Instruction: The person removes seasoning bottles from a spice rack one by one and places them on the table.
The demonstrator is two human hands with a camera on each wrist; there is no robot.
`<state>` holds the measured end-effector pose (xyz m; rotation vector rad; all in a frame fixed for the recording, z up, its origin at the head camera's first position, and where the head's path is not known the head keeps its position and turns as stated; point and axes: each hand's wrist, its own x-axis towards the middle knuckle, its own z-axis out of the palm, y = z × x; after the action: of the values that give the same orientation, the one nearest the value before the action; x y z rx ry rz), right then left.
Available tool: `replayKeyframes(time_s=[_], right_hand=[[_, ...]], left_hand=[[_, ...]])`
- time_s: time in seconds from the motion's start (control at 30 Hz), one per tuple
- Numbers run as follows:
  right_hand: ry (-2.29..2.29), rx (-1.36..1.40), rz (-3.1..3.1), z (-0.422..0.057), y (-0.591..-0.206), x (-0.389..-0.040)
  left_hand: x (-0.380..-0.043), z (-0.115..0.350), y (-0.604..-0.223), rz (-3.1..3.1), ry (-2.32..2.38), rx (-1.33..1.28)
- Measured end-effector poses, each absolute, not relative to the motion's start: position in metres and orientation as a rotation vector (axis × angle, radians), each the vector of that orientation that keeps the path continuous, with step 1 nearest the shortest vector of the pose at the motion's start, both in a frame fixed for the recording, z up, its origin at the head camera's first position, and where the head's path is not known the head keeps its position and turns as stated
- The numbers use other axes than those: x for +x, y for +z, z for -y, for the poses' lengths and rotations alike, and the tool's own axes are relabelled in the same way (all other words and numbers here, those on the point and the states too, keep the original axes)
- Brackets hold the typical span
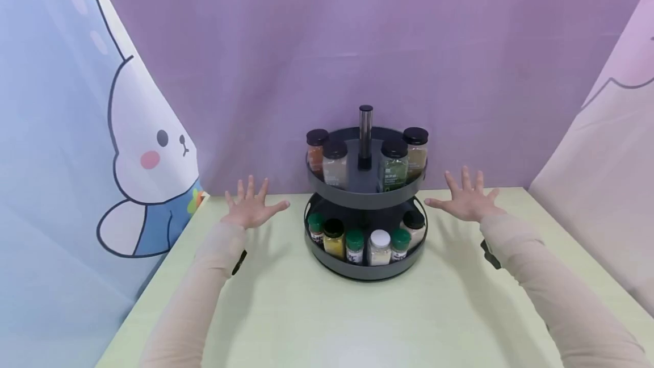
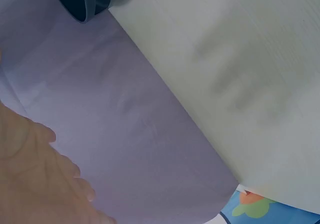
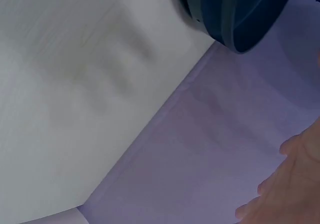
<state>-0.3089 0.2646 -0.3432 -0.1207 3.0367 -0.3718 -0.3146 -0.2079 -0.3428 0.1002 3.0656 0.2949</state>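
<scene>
My left hand (image 1: 250, 209) hovers left of a dark two-tier spice rack (image 1: 365, 200), its fingers spread and nothing in it. On the other side my right hand (image 1: 467, 200) is likewise spread and holds nothing. Four-sided jars with black lids stand on the upper tier, among them an orange-brown jar (image 1: 316, 155) and a green herb jar (image 1: 393, 169). The lower tier bears several smaller jars, including a white-lidded jar (image 1: 380, 247), a green-lidded jar (image 1: 355, 246) and a yellow jar (image 1: 334, 238). A metal post (image 1: 365, 132) rises from the middle of the rack.
The rack stands toward the back of a pale table (image 1: 327, 322). Behind it hangs a purple cloth (image 1: 265, 72). A blue cloth with a cartoon rabbit (image 1: 148, 129) is at the left, a pale pink one (image 1: 608, 186) at the right.
</scene>
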Motion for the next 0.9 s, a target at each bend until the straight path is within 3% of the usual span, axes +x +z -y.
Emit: replayKeyframes(time_s=[0.33, 0.53, 0.9], right_hand=[[-0.436, -0.193, -3.107, -0.269, -0.328, -0.316], [-0.586, -0.280, -3.167, -0.284, -0.325, -0.309], [-0.934, -0.341, -3.150, -0.267, -0.351, -0.281]], left_hand=[[-0.321, 0.215, -0.335, -3.084, 0.452, 0.134], [-0.319, 0.213, -0.341, -3.064, 0.819, 0.203], [-0.301, 0.191, -0.376, -2.851, 1.260, 0.251]])
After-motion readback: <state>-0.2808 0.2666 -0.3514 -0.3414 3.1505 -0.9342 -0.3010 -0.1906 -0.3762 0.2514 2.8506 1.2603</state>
